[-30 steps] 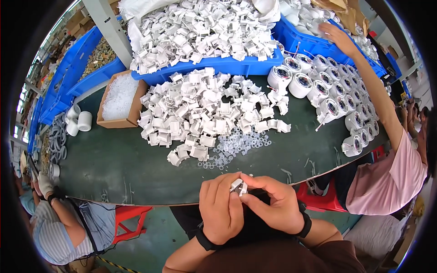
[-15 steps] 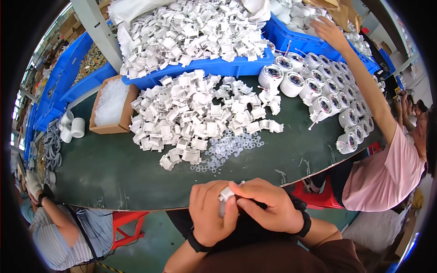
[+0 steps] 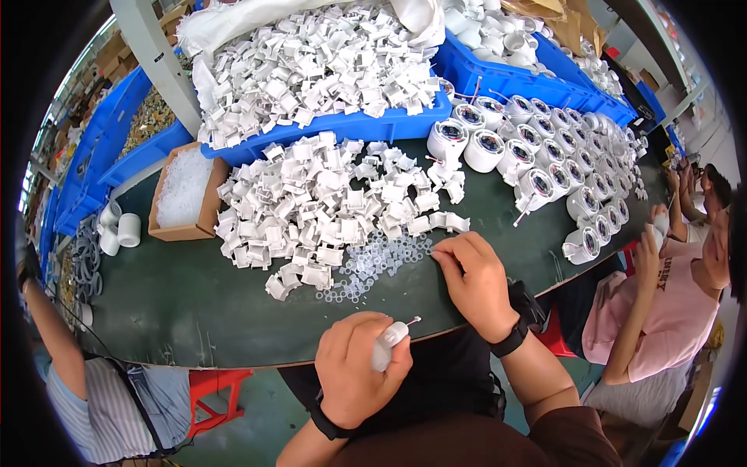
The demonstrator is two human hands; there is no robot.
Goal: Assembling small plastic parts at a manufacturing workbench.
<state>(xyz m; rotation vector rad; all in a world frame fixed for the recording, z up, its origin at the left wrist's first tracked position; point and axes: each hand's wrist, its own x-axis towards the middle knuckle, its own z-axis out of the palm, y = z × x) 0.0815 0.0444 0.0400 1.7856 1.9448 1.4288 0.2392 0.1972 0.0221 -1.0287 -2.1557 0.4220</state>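
Observation:
My left hand (image 3: 350,370) is closed around a small white plastic part (image 3: 395,333), which has a short wire with a tiny connector sticking out toward the right. Fingers hide most of that part. Over the table edge, my right hand (image 3: 481,292) reaches to the right end of a patch of small translucent rings (image 3: 366,268). Its thumb and fingertips are pinched together beside the rings; whatever they hold, if anything, is hidden. Just beyond the rings lies a heap of white bracket-like plastic pieces (image 3: 288,198).
Behind the heap stands a blue bin (image 3: 327,128) piled with more white pieces. A cardboard box (image 3: 185,232) of translucent bits is at left, near white cylinders (image 3: 129,230). Rows of round white units (image 3: 537,183) fill the right side. Co-workers sit on both sides, one in pink (image 3: 677,300).
My right hand has left the white part and moved forward and right to the rings. My left hand still holds the part. The pink-clad co-worker's arm has drawn back from the bin.

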